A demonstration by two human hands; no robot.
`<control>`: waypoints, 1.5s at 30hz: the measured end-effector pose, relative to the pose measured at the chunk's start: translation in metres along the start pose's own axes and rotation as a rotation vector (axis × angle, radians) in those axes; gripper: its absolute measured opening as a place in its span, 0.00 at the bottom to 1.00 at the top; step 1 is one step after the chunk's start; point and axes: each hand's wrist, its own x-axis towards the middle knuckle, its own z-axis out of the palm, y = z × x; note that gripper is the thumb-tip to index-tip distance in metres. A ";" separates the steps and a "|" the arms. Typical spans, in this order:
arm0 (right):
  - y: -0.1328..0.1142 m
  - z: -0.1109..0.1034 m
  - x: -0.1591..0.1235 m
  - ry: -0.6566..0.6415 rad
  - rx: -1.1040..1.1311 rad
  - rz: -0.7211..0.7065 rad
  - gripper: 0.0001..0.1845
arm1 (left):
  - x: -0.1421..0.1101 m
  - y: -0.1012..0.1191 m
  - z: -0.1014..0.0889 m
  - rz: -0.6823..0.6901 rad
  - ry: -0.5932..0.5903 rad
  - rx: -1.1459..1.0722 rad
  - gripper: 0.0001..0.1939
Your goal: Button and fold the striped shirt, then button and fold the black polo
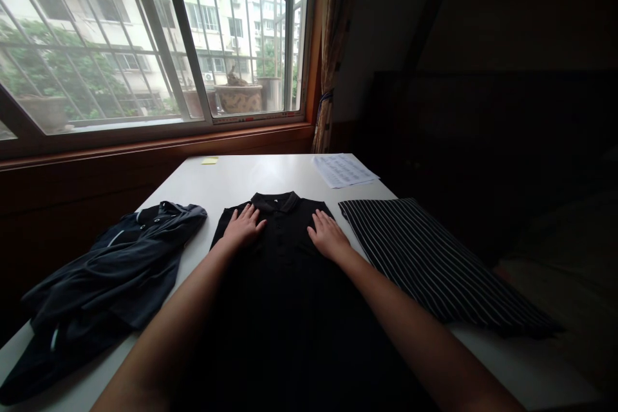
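A black polo shirt (282,257) lies front side up on a white table (261,174), its collar pointing toward the window. My left hand (243,225) rests flat on the shirt's left shoulder area, fingers spread. On the opposite shoulder lies my right hand (328,235), also flat with its fingers apart. Neither hand grips the cloth. The lower part of the shirt fades into darkness between my forearms, so its hem cannot be made out.
Left of the shirt lies a crumpled dark jacket (130,270). A black cloth with white stripes (434,264) covers the table's right side. Farther back are printed papers (344,170) and a yellow sticky note (210,160). Beyond the table is a barred window (232,38) with a curtain (333,45).
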 end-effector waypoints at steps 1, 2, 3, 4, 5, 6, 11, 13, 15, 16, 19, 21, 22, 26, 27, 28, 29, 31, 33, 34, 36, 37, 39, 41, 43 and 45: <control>0.000 0.000 -0.001 0.002 0.001 -0.001 0.34 | 0.001 0.000 0.000 -0.015 0.001 0.000 0.36; 0.000 -0.001 -0.001 0.005 0.001 0.000 0.34 | 0.002 0.000 0.000 -0.027 0.003 0.000 0.36; 0.000 -0.001 -0.001 0.007 0.002 0.001 0.34 | 0.002 0.000 0.000 -0.035 0.005 0.000 0.37; 0.000 -0.001 -0.002 0.009 0.003 0.003 0.34 | 0.001 -0.001 0.000 -0.042 0.008 0.001 0.37; 0.000 -0.001 -0.002 0.010 0.003 0.004 0.34 | 0.000 0.000 0.000 -0.047 0.011 0.002 0.37; 0.000 -0.001 -0.002 0.011 0.004 0.004 0.34 | -0.001 0.000 0.000 -0.051 0.014 0.004 0.37; 0.001 0.000 -0.001 0.018 0.008 0.005 0.34 | -0.010 0.003 0.000 -0.060 0.026 0.012 0.36; 0.001 0.001 -0.001 0.021 0.009 0.005 0.34 | -0.015 0.004 -0.001 -0.056 0.023 0.016 0.36; 0.001 0.001 -0.001 0.024 0.011 0.004 0.34 | -0.020 0.005 -0.003 -0.047 0.015 0.021 0.36; 0.001 0.001 -0.002 0.025 0.011 0.003 0.34 | -0.023 0.005 -0.003 -0.040 0.009 0.023 0.37; 0.000 0.001 -0.003 0.033 0.011 0.003 0.33 | -0.032 0.004 -0.004 -0.020 -0.009 0.028 0.37; 0.000 0.001 -0.003 0.036 0.010 0.005 0.33 | -0.036 0.003 -0.004 -0.007 -0.020 0.030 0.37; 0.000 0.001 -0.003 0.036 0.010 0.005 0.33 | -0.038 0.002 -0.003 -0.001 -0.024 0.031 0.37; 0.001 0.001 -0.003 0.029 0.009 0.004 0.34 | -0.037 -0.004 -0.002 0.009 -0.037 0.033 0.38; 0.001 0.001 -0.003 0.028 0.009 0.005 0.34 | -0.035 -0.006 -0.001 0.004 -0.039 0.033 0.39; 0.001 0.001 -0.003 0.027 0.008 0.005 0.34 | -0.032 -0.008 -0.001 -0.003 -0.040 0.034 0.39; 0.001 0.002 -0.003 0.027 0.007 0.005 0.34 | -0.029 -0.010 -0.001 -0.013 -0.040 0.034 0.40; 0.001 0.002 -0.003 0.026 0.005 0.004 0.34 | -0.021 -0.014 0.000 -0.033 -0.038 0.035 0.40; 0.001 0.001 -0.003 0.025 0.004 0.005 0.34 | -0.012 -0.018 0.000 -0.048 -0.036 0.037 0.41; 0.001 0.001 -0.003 0.025 0.003 0.005 0.34 | -0.008 -0.019 0.000 -0.053 -0.034 0.039 0.41; 0.000 0.000 -0.003 0.025 0.003 0.005 0.34 | 0.000 -0.022 0.001 -0.059 -0.028 0.043 0.41; 0.000 0.000 -0.003 0.026 0.003 0.004 0.34 | 0.004 -0.023 0.001 -0.061 -0.025 0.046 0.41; 0.001 0.000 -0.004 0.028 0.002 0.002 0.34 | 0.009 -0.024 0.002 -0.064 -0.018 0.050 0.40; 0.001 0.000 -0.004 0.031 0.002 0.000 0.34 | 0.012 -0.025 0.002 -0.064 -0.010 0.051 0.40; 0.001 0.001 -0.004 0.032 0.002 -0.002 0.34 | 0.013 -0.026 0.003 -0.061 0.003 0.051 0.39; 0.002 0.001 -0.004 0.033 0.002 -0.003 0.34 | 0.012 -0.026 0.004 -0.054 0.022 0.052 0.38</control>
